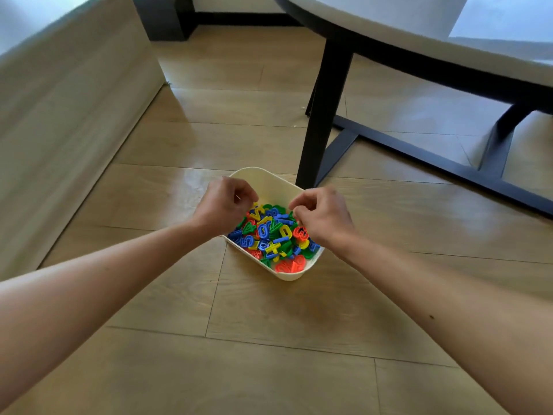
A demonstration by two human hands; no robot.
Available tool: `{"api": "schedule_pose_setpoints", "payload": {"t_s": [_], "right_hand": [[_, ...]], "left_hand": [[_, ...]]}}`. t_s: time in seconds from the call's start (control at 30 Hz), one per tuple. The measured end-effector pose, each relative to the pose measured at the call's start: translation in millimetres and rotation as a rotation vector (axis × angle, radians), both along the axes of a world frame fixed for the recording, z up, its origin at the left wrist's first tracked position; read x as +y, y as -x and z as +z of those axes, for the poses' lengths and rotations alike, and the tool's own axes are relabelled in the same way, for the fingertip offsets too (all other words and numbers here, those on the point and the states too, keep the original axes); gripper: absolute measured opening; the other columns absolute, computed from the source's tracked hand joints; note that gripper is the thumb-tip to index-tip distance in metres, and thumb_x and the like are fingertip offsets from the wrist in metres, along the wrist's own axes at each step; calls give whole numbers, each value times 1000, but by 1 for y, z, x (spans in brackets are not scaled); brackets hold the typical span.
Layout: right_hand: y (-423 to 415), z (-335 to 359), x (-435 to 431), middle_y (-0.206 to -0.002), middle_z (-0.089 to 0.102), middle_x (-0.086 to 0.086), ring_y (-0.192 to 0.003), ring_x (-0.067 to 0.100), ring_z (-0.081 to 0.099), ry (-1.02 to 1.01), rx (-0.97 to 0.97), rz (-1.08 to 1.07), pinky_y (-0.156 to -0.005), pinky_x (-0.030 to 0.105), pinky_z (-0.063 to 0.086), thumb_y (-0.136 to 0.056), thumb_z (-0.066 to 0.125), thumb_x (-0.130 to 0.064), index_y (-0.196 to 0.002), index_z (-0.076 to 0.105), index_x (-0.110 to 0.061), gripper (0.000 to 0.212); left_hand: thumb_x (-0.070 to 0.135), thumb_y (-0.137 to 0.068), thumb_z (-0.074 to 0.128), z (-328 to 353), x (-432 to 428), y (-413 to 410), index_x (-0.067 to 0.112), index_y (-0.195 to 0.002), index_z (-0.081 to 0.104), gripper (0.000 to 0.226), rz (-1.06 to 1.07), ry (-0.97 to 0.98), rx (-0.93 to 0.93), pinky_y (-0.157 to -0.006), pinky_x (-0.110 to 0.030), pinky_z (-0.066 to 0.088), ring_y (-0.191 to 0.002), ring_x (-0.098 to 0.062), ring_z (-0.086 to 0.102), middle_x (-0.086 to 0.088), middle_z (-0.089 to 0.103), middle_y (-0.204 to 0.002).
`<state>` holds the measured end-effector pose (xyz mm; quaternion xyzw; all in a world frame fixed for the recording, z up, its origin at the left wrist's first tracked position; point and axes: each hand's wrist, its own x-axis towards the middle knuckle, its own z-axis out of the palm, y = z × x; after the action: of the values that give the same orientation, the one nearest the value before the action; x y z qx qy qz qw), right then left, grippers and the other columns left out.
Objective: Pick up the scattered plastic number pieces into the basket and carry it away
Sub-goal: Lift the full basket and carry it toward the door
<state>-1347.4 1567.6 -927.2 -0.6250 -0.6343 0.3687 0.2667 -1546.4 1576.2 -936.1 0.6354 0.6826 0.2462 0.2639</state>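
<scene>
The basket is set on the floor, filled with pieces. The left hand and right hand are held over it with fingers curled. Whether anything is pinched cannot be told. Gathering looks done. Next, the rim must be gripped and the basket lifted level.

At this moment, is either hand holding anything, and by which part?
Cannot be told. The left hand and right hand curl over the basket of number pieces, but nothing shows clearly in their fingers.
</scene>
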Motion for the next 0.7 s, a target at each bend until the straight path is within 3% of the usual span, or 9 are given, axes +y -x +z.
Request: {"api": "schedule_pose_setpoints", "payload": {"t_s": [0.07, 0.17, 0.23, 0.27, 0.33, 0.4, 0.5, 0.63, 0.7], "right_hand": [[6, -3, -1, -72, 70, -1, -63, 8, 66, -4, 8, -18, -68, 33, 59, -96, 62, -24, -89, 76, -14, 18], [11, -10, -4, -77, 69, 1, -73, 19, 67, -45, -106, -104, -70, 41, 59, -98, 57, -36, -85, 71, -17, 28], [12, -15, -9, -93, 66, -2, -89, 19, 64, -79, -195, -168, -76, 39, 56, -96, 58, -31, -98, 64, -20, 13], [12, -19, -13, -104, 63, -2, -99, 18, 60, -96, -236, -191, -82, 37, 53, -94, 60, -26, -109, 59, -21, 16], [10, -28, -22, -121, 52, 2, -114, 20, 49, -105, -309, -261, -94, 35, 45, -88, 64, -20, -127, 47, -23, 42], [7, -34, -32, -130, 44, 6, -120, 23, 43, -90, -326, -379, -98, 37, 40, -84, 67, -18, -134, 41, -22, 57], [1, -45, -48, -136, 40, 7, -125, 25, 43, 22, -219, -499, -100, 41, 43, -82, 69, -15, -138, 36, -21, 65], [-9, -51, -55, -118, 61, 1, -99, 22, 61, 229, 60, -578, -80, 41, 53, -87, 64, -20, -125, 44, -24, 43], [-16, -49, -53, -106, 67, 2, -93, 23, 64, 254, 111, -581, -79, 42, 55, -87, 63, -22, -117, 51, -23, 32]], "left_hand": [[11, -92, 57, -2, 5, 2, 19, -80, 72, 21, -28, -41, 37, -49, -6, 39, -63, 0, 62, 13, 65, -69], [27, -97, 52, -5, 12, 7, 20, -75, 70, 30, -47, -146, 113, -50, -9, 36, -63, -4, 59, 17, 58, -64], [33, -98, 47, -11, 20, 14, 15, -91, 71, 31, -35, -181, 255, -70, -26, 43, -88, -19, 58, 3, 62, -88], [33, -98, 48, -15, 24, 19, 14, -106, 68, 29, -21, -160, 346, -83, -34, 43, -104, -24, 54, -3, 61, -106], [31, -96, 51, -22, 30, 27, 11, -130, 54, 40, 18, -35, 444, -98, -45, 38, -122, -30, 44, -10, 52, -130], [29, -95, 54, -26, 31, 31, 10, -137, 46, 47, 77, 103, 372, -95, -44, 40, -120, -30, 48, -12, 50, -135], [23, -93, 56, -27, 30, 30, 11, -133, 50, 42, 132, 141, 247, -77, -35, 41, -96, -19, 49, -10, 58, -123], [24, -93, 57, -22, 24, 27, 11, -124, 56, 33, 193, 172, 168, -73, -37, 48, -93, -23, 56, -10, 60, -114], [28, -94, 56, -19, 20, 25, 9, -121, 59, 33, 209, 220, 151, -75, -40, 51, -97, -27, 60, -11, 62, -112]]}}
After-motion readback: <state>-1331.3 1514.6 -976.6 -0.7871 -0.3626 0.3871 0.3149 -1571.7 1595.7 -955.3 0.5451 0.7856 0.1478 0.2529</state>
